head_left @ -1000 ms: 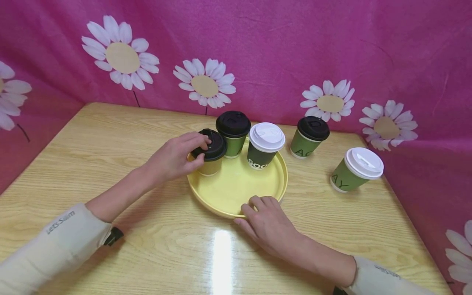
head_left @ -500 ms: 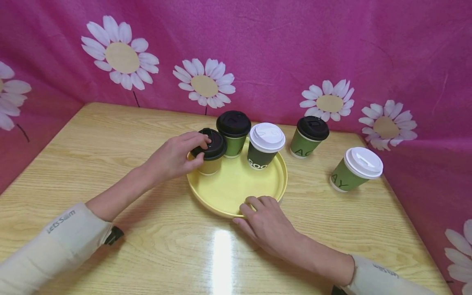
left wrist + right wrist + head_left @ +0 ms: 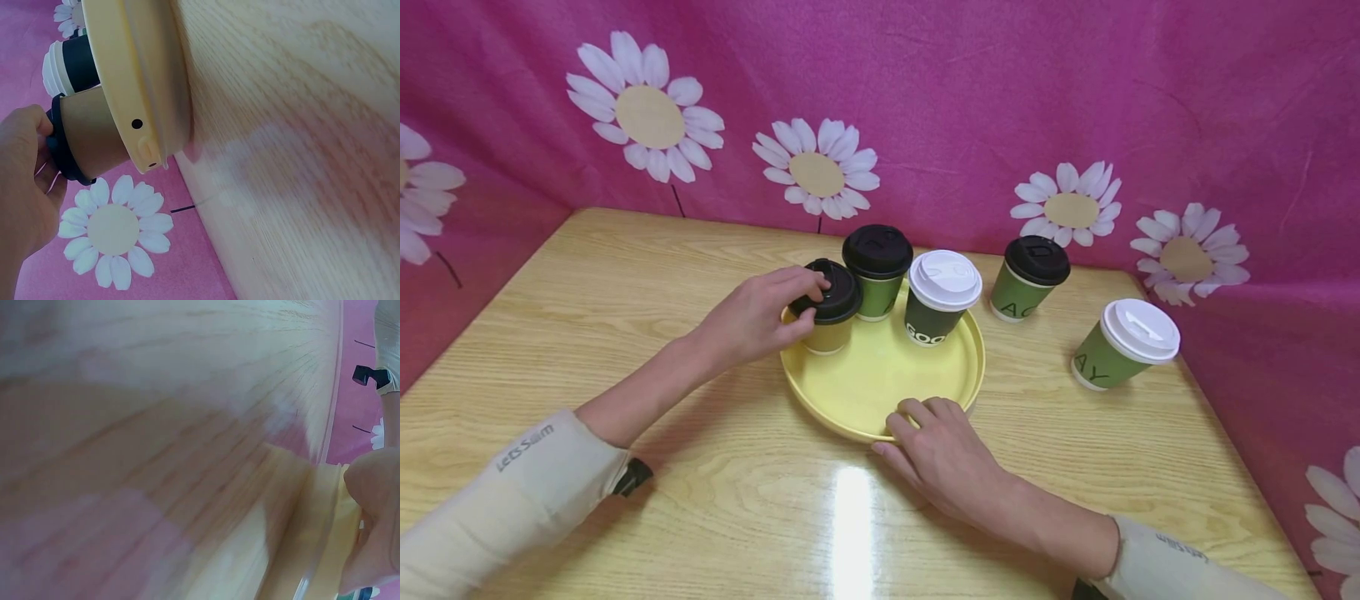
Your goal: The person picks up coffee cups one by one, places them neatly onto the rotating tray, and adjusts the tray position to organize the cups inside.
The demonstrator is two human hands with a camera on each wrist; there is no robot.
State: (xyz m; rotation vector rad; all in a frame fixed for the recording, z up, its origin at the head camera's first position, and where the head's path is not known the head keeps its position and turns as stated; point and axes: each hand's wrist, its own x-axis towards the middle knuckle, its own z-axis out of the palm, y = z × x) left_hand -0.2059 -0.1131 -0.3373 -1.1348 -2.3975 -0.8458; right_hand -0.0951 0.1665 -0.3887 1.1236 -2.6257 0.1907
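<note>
A round yellow tray (image 3: pixel 880 392) with a raised rim carries three lidded paper coffee cups. My left hand (image 3: pixel 752 321) grips the black lid of the brown coffee cup (image 3: pixel 827 337) at the tray's left side; the left wrist view shows its fingers around that lid (image 3: pixel 60 140). Behind stands a green coffee cup (image 3: pixel 877 292) with a black lid. To its right is a dark coffee cup (image 3: pixel 928 321) with a white lid and "GOO" lettering. My right hand (image 3: pixel 951 458) holds the tray's front rim, fingers over it and thumb outside.
Two more coffee cups stand on the wooden table (image 3: pixel 700 500) right of the tray: a green one with a black lid (image 3: pixel 1026 279) and a green one with a white lid (image 3: pixel 1120 346). A pink daisy-print cloth (image 3: pixel 925 100) hangs behind the table.
Both hands keep their places. The green cup and the white-lidded cup on the tray have shifted very slightly to the right.
</note>
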